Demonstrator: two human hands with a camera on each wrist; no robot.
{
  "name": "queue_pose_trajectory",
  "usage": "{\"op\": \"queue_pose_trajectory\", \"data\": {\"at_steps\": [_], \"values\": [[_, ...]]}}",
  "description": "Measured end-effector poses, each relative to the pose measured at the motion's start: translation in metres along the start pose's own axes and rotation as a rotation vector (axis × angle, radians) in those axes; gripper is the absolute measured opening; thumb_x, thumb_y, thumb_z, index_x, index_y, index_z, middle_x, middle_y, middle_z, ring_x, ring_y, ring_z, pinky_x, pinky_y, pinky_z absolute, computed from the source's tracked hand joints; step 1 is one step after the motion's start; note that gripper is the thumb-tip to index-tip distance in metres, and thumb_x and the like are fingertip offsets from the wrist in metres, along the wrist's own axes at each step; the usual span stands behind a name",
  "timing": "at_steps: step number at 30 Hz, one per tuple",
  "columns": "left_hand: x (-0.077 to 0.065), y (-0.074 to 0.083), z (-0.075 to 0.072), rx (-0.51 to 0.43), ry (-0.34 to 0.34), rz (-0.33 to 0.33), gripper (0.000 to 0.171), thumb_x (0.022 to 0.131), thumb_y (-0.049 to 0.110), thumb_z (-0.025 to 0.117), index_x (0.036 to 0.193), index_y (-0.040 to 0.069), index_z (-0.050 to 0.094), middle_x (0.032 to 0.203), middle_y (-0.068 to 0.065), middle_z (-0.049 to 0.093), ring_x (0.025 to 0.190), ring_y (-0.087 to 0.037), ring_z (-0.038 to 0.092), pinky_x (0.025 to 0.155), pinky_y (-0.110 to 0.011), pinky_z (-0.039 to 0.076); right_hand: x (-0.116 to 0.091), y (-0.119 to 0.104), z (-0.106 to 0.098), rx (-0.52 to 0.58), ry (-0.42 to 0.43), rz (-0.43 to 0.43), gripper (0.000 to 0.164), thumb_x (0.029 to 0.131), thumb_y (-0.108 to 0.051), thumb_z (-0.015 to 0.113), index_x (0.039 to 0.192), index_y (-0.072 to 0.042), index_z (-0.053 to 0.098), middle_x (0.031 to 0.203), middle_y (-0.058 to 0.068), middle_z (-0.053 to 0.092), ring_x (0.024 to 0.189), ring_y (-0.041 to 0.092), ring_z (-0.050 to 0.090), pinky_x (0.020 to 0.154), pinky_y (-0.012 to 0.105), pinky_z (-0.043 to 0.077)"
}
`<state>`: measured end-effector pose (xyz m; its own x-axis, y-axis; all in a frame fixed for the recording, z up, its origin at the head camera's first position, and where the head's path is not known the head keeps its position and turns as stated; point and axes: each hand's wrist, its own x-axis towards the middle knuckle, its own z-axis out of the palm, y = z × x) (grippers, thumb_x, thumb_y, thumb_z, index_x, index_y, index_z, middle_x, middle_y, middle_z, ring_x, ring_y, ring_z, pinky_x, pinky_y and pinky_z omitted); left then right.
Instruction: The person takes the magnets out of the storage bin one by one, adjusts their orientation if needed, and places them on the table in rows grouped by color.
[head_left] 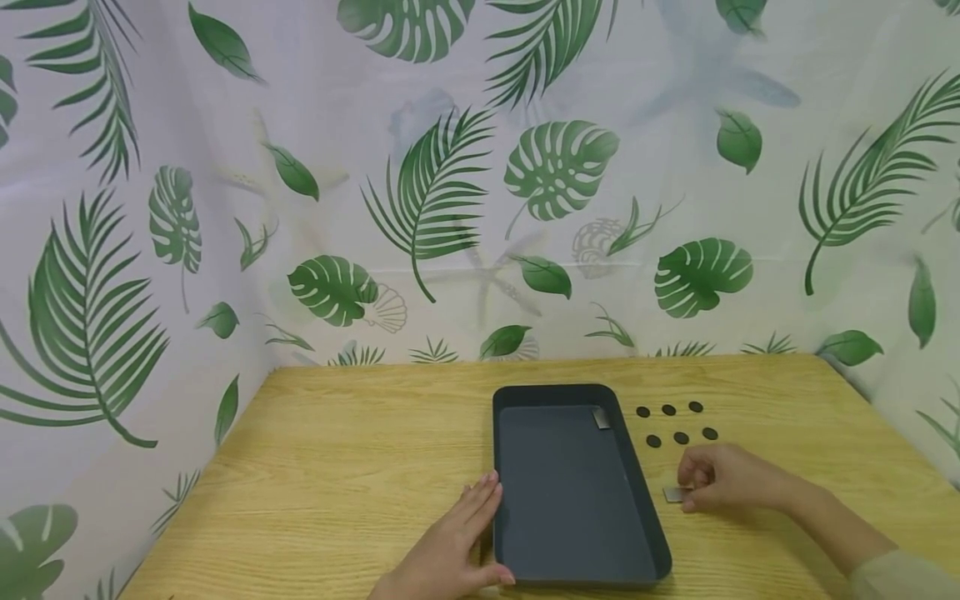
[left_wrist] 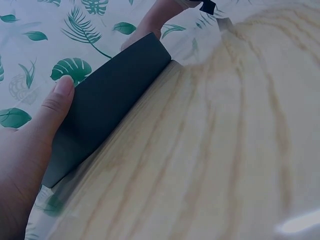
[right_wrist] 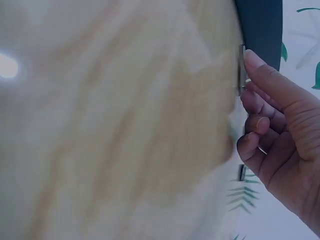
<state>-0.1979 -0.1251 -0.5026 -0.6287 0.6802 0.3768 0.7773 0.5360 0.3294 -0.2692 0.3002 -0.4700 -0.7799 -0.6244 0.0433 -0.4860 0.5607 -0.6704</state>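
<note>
A dark grey rectangular tray (head_left: 570,492) lies on the wooden table, its long side running away from me. My left hand (head_left: 453,542) rests against the tray's near left corner, fingers straight along the left wall. Its thumb (left_wrist: 57,107) touches the tray's near wall in the left wrist view. To the right of the tray, my right hand (head_left: 712,479) pinches a small flat metal piece (head_left: 673,494) between thumb and curled fingers, low over the table. The same piece shows edge-on beside the thumb in the right wrist view. A similar metal piece (head_left: 602,418) lies inside the tray, near its far right corner.
Several small black discs (head_left: 681,437) lie in two rows on the table, right of the tray and beyond my right hand. Bare wood (head_left: 337,467) stretches left of the tray. A leaf-patterned cloth (head_left: 450,208) hangs behind the table and along its sides.
</note>
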Motion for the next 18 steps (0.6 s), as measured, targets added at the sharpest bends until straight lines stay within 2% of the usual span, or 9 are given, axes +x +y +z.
{"op": "queue_pose_trajectory", "data": {"at_steps": [4,9,11,18], "values": [[0.000,0.000,0.000,-0.003,0.000,0.000,0.096,0.087,0.068,0.032,0.146,-0.007,0.024,0.154,-0.021,0.020,0.142,-0.029,0.022,0.112,-0.043,0.029,0.005,-0.009,-0.008,0.029,-0.064,-0.005,0.026,0.079,-0.020,0.077,0.091,-0.004,0.061,0.065,-0.010,0.057,0.056,-0.002,0.048,0.048,0.020,0.044],[0.000,0.000,-0.001,-0.012,-0.004,0.000,0.095,0.087,0.067,0.035,0.146,-0.007,0.023,0.155,-0.021,0.019,0.142,-0.029,0.021,0.112,-0.043,0.027,0.012,-0.027,-0.019,0.080,-0.144,0.038,0.025,0.081,-0.018,0.075,0.093,-0.001,0.060,0.065,-0.007,0.058,0.054,0.000,0.049,0.047,0.020,0.044],[0.000,0.000,-0.001,-0.008,-0.001,-0.001,0.095,0.087,0.066,0.035,0.146,-0.007,0.024,0.155,-0.021,0.019,0.142,-0.028,0.022,0.112,-0.043,0.027,0.016,-0.033,-0.023,0.092,-0.169,0.025,0.025,0.081,-0.017,0.074,0.093,0.000,0.060,0.066,-0.006,0.059,0.054,0.000,0.048,0.047,0.020,0.044],[-0.001,0.001,0.000,0.007,0.007,0.000,0.095,0.086,0.067,0.034,0.146,-0.007,0.024,0.155,-0.020,0.019,0.142,-0.028,0.022,0.112,-0.043,0.028,0.030,-0.055,-0.035,0.015,-0.197,0.008,0.026,0.082,-0.019,0.074,0.096,-0.001,0.061,0.068,-0.006,0.058,0.053,0.001,0.047,0.048,0.023,0.047]]}}
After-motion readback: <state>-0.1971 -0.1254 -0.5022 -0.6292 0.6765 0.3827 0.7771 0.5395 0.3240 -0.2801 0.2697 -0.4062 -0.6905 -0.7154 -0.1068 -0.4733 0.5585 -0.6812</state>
